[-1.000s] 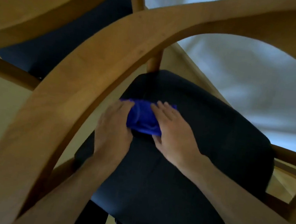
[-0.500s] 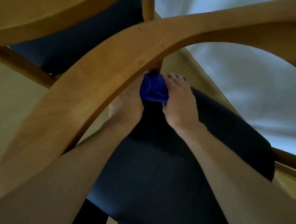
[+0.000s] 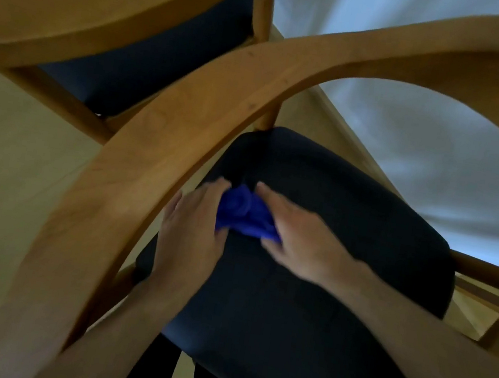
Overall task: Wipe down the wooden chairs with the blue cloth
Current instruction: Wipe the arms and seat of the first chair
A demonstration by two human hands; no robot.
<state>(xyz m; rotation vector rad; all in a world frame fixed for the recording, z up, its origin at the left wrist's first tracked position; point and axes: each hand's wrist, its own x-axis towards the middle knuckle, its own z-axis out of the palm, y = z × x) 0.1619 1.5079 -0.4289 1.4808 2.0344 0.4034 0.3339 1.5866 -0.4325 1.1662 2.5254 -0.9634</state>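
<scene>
The blue cloth [image 3: 246,212] — bunched into a deep-blue wad — lies on the dark seat cushion [image 3: 327,265] of the wooden chair [image 3: 162,156]. Left hand [image 3: 191,232] and right hand [image 3: 302,238] press it from either side (fingers fairly straight, no closed grip).

Cloth [image 3: 246,212] bunched on the seat cushion [image 3: 325,281] near its back left corner, left hand [image 3: 192,228] on its left, right hand [image 3: 301,242] on its right, curved backrest rail [image 3: 156,155] arching over the cushion's left side, second chair [image 3: 113,6] behind on the left.
</scene>
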